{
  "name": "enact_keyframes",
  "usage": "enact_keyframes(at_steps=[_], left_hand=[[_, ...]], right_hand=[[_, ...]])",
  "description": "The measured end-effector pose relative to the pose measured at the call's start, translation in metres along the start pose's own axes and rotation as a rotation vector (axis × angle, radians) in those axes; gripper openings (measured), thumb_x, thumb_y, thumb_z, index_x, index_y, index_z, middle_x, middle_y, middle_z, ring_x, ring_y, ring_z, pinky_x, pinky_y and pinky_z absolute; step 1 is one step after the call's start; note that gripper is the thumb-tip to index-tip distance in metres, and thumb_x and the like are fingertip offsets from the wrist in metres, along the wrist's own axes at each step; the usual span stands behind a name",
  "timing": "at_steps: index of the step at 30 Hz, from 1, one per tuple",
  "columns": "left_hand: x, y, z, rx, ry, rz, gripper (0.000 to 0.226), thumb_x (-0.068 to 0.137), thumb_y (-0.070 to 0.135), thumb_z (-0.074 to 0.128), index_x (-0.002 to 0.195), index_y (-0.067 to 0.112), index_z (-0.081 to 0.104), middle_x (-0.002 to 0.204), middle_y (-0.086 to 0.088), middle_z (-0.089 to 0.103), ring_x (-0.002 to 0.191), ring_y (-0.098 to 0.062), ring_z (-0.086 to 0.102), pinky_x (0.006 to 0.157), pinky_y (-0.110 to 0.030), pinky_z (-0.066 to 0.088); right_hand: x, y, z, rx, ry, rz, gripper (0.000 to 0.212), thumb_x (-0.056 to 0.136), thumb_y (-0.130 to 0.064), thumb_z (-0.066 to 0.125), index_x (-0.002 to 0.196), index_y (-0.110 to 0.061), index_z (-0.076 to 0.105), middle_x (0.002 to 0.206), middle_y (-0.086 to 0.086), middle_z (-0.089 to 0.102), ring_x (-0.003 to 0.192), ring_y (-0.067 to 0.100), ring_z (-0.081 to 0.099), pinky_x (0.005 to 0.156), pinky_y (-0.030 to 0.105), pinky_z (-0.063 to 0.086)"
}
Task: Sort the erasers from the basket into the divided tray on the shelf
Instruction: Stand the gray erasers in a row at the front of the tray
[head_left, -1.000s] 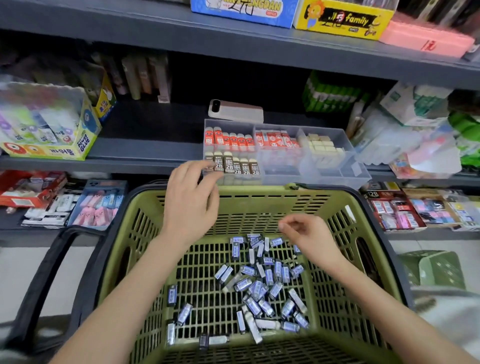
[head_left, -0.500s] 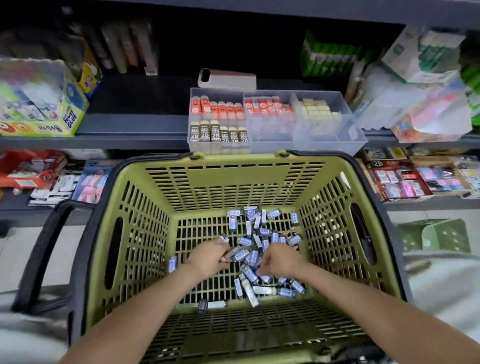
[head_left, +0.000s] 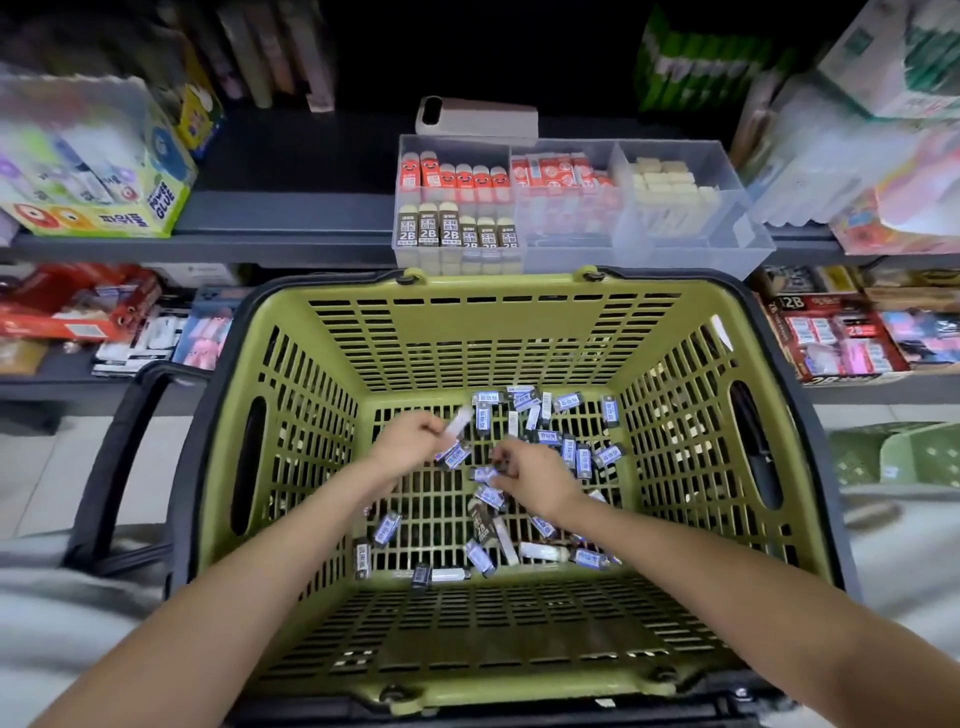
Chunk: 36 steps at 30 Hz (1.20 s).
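Observation:
Several small erasers (head_left: 566, 447) in blue-and-white sleeves lie scattered on the floor of the green basket (head_left: 498, 322). Both my hands are down inside it. My left hand (head_left: 402, 447) pinches one eraser (head_left: 457, 423), lifted a little above the heap. My right hand (head_left: 530, 475) has its fingers curled round an eraser (head_left: 501, 460) in the middle of the pile. The clear divided tray (head_left: 649, 254) stands on the shelf just behind the basket; it holds red erasers, dark 2B erasers and cream ones in separate compartments.
A phone (head_left: 475, 117) lies on the shelf behind the tray. A glue box (head_left: 93, 171) stands at the left, packaged goods (head_left: 857, 145) at the right. The lower shelf carries boxed stationery (head_left: 831, 338). The basket's black handle (head_left: 119, 467) hangs down on the left side.
A second ago my left hand was up at the tray and my right above the basket. Both dropped onto the eraser pile, and each has taken hold of an eraser. The camera tilted down.

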<state>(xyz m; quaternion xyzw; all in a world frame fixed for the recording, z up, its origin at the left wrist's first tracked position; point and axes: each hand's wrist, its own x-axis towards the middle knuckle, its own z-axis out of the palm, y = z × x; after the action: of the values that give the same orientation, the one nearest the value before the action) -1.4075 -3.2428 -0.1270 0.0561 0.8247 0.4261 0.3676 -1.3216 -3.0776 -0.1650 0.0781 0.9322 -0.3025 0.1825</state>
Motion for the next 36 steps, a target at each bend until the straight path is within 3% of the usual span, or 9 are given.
enact_keyframes(at_steps=[4,8,15,19,22,27,32,34,36], left_hand=[[-0.015,0.024,-0.013,-0.479,-0.038,-0.104,0.009,0.091,-0.002,0.053,0.095,0.005,0.056,0.091,-0.013,0.062,0.078,-0.018,0.060,0.064,-0.021,0.055],[-0.030,0.033,-0.022,-0.742,-0.086,-0.164,0.024,0.088,-0.009,0.053,0.097,0.013,0.054,0.104,-0.019,0.064,0.090,-0.025,0.065,0.074,-0.029,0.058],[-0.043,0.029,-0.018,-0.823,-0.120,-0.195,0.025,0.081,-0.019,0.045,0.088,0.004,0.050,0.085,-0.013,0.057,0.077,-0.023,0.061,0.076,-0.037,0.057],[-0.040,0.021,-0.007,-0.689,-0.109,-0.277,0.012,0.084,-0.003,0.058,0.089,0.005,0.050,0.079,-0.007,0.050,0.071,-0.017,0.053,0.076,-0.035,0.056],[-0.037,0.016,-0.001,-0.636,-0.120,-0.346,0.029,0.080,0.018,0.070,0.102,0.008,0.054,0.082,-0.006,0.052,0.077,-0.017,0.054,0.080,-0.038,0.055],[-0.040,0.025,0.007,-0.677,-0.414,-0.298,0.053,0.068,0.045,0.073,0.107,0.011,0.062,0.101,-0.013,0.066,0.098,-0.027,0.063,0.079,-0.042,0.056],[-0.041,0.026,0.011,-0.820,-0.325,-0.255,0.043,0.078,0.027,0.071,0.110,0.001,0.059,0.075,-0.008,0.063,0.058,-0.014,0.059,0.050,-0.021,0.050],[-0.039,0.026,0.009,-0.826,-0.217,-0.280,0.034,0.077,0.024,0.070,0.101,0.003,0.058,0.068,-0.005,0.059,0.051,-0.011,0.052,0.044,-0.018,0.045],[-0.037,0.027,0.006,-0.806,-0.159,-0.282,0.033,0.072,0.024,0.070,0.097,0.007,0.057,0.063,-0.001,0.057,0.052,-0.011,0.049,0.043,-0.017,0.043]], right_hand=[[-0.009,0.005,-0.001,-0.248,-0.036,0.006,0.047,0.085,-0.060,0.052,0.060,-0.021,0.046,0.050,-0.005,0.045,0.046,0.012,0.047,0.045,0.024,0.039],[-0.026,0.004,0.027,-0.389,-0.172,0.127,0.068,0.066,-0.082,0.050,0.051,-0.019,0.030,0.047,-0.004,0.032,0.042,0.011,0.034,0.041,0.022,0.024],[-0.022,-0.005,0.037,-0.318,-0.153,0.150,0.058,0.076,-0.061,0.059,0.047,-0.018,0.035,0.044,-0.003,0.035,0.041,0.011,0.036,0.041,0.020,0.027],[-0.027,-0.004,0.022,-0.130,-0.183,0.180,0.048,0.075,-0.036,0.064,0.045,-0.015,0.033,0.043,-0.001,0.028,0.043,0.014,0.029,0.043,0.024,0.020],[-0.027,-0.013,-0.004,0.234,-0.150,0.218,0.031,0.079,-0.027,0.067,0.057,-0.011,0.052,0.049,0.001,0.044,0.045,0.013,0.039,0.046,0.019,0.032],[-0.026,-0.053,-0.061,0.511,-0.133,0.015,0.017,0.084,-0.023,0.067,0.073,-0.012,0.061,0.058,0.000,0.060,0.041,0.005,0.050,0.039,0.013,0.039],[-0.024,-0.051,-0.079,0.798,-0.350,-0.039,0.011,0.081,-0.001,0.067,0.091,-0.005,0.066,0.077,0.014,0.069,0.060,0.016,0.063,0.055,0.020,0.052],[-0.023,-0.032,-0.075,0.646,-0.358,0.030,0.009,0.082,-0.004,0.067,0.088,-0.010,0.068,0.077,0.008,0.070,0.061,0.013,0.063,0.056,0.021,0.052],[-0.027,-0.011,-0.062,0.053,-0.368,0.051,0.007,0.081,-0.023,0.070,0.083,-0.016,0.071,0.080,0.002,0.071,0.068,0.013,0.064,0.063,0.025,0.054]])
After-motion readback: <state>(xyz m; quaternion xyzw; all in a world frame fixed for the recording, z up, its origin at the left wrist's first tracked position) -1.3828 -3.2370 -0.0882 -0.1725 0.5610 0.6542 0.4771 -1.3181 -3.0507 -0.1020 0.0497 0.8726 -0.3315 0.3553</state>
